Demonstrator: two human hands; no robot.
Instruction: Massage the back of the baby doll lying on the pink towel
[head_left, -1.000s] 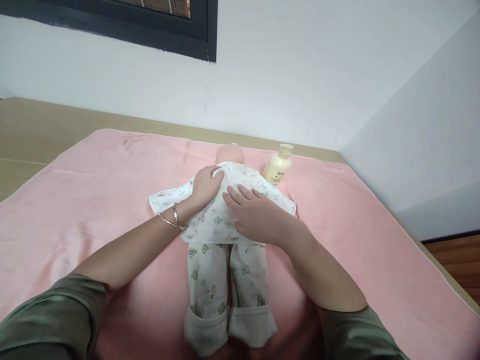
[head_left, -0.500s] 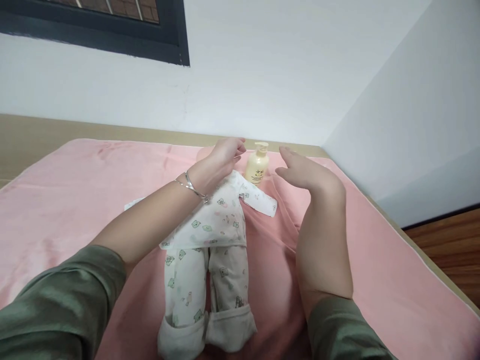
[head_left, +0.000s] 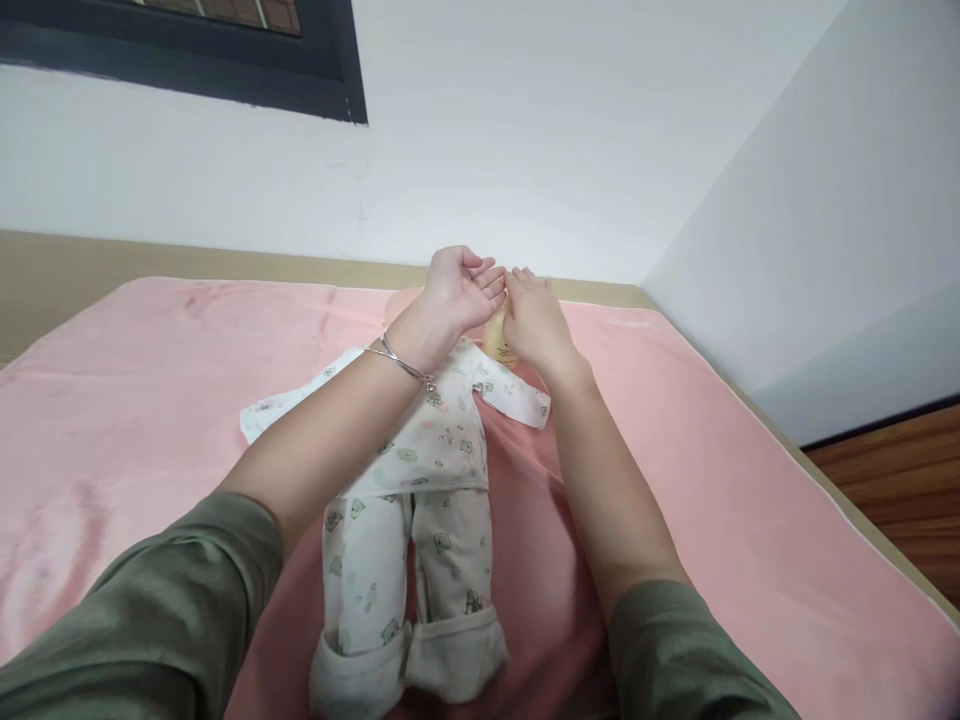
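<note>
My left hand (head_left: 466, 288), with a silver bracelet (head_left: 409, 368) at its wrist, is held palm up with loosely curled fingers. Nothing shows in its palm. My right hand (head_left: 536, 318) lies palm down with its fingers stretched forward, over the top of a pale yellow pump bottle (head_left: 499, 344). The pump head is hidden behind that hand, so I cannot tell whether it is pressed. Below my hands a white printed baby top (head_left: 442, 440) is spread flat, its left part crossed by my left forearm. White baby trousers (head_left: 450, 560) with turned-up cuffs lie beneath it.
A pink blanket (head_left: 720, 480) covers the bed surface under the clothes. Behind my left hand sits a rounded pink thing (head_left: 401, 300), partly hidden. The white wall (head_left: 480, 150) rises at the back, with a dark window frame (head_left: 330, 80) at upper left.
My right hand has moved left from beside the bottle to over its top. My left hand has turned its palm up and opened its fingers. The clothes lie as before.
</note>
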